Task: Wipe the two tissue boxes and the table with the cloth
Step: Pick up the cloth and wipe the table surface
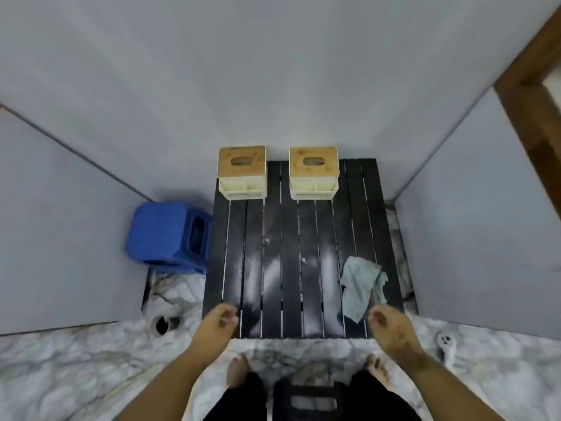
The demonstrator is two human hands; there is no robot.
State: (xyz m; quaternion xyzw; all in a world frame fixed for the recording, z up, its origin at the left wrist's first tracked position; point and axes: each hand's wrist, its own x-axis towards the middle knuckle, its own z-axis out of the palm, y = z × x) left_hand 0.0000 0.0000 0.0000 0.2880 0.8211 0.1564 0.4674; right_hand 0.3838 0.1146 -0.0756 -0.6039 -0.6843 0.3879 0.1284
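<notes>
Cloth (362,285) crumpled on dusty black table (273,268); no legible writing.

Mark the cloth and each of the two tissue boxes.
cloth (361,284), head view, middle of the crumpled fabric.
left tissue box (241,161), head view, wooden lid.
right tissue box (313,161), head view, wooden lid.

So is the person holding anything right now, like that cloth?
No, nothing is held. The left hand and right hand hover loosely curled at the table's near edge. The cloth lies crumpled on the table, just beyond the right hand.
</notes>
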